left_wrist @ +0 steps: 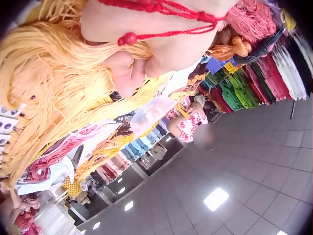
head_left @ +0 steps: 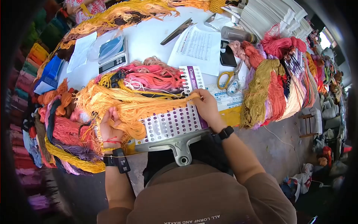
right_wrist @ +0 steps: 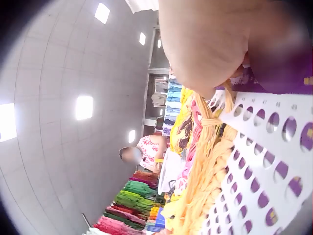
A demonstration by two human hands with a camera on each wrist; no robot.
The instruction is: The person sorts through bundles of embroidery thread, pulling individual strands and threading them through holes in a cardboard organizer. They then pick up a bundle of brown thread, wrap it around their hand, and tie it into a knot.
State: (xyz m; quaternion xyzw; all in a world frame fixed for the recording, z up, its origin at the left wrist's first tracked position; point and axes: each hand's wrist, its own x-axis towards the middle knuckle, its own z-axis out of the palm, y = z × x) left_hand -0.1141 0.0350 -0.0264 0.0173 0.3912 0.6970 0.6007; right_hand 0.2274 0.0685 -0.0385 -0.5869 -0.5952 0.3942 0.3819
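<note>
Light orange thread (head_left: 141,101) stretches in a thick bundle across a white card with rows of holes (head_left: 166,124). The right hand (head_left: 206,108) pinches the narrow end of the bundle between thumb and fingers, over the card's purple strip. At the bundle's wide left end, the left hand (head_left: 111,128) has its fingers bent among the strands; the left wrist view shows curled fingers against the thread (left_wrist: 49,73). The right wrist view has the holes numbered along the card's edge (right_wrist: 254,107), with strands running down beside them.
Pink and red skeins (head_left: 153,76) lie behind the card. Scissors (head_left: 230,80), a phone (head_left: 227,56), a bottle (head_left: 238,34) and a printed sheet (head_left: 197,46) are at the back right. A scale (head_left: 113,61) stands back left. Coloured skeins hang over both table ends.
</note>
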